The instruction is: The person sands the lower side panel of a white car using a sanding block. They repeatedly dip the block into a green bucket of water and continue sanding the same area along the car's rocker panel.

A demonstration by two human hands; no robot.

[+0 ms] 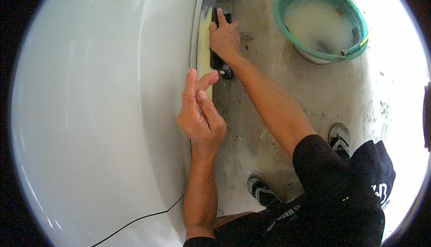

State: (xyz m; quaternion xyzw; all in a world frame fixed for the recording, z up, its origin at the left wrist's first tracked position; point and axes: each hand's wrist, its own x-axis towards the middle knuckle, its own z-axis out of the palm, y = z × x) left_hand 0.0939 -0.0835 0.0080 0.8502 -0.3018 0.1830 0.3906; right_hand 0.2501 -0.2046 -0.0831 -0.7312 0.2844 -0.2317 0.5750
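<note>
Spreading over the top of a black sanding block [217, 63], the right hand [226, 39] holds it palm down, index finger stretched forward along it and thumb on the side toward the yellowish filler strip [204, 40]. The block lies right under that hand, upright along the strip's right-hand edge, its near end sticking out behind the wrist. How hard the fingers press cannot be told.

The left hand [203, 116] is empty, nearer the body and just below the block. Its fingers are partly spread: one points straight ahead, another leans across toward the block's near end, and the thumb bends inward beneath them. The fingertips overlap the strip from above; whether they touch it is unclear.

Left of both hands curves a large glossy white vehicle panel [90, 90], with the strip running along its edge ahead of the left hand. A thin black cord [134, 222] crosses the panel behind and to the left of that hand.

Well to the right of the right hand stands a green bucket [279, 11] holding cloudy water [316, 22], darker in one patch. Beneath the right forearm is a stained grey floor [256, 143]. Nearer the body than both hands are a black T-shirt [323, 197] and two grey-and-black shoes [262, 193].
</note>
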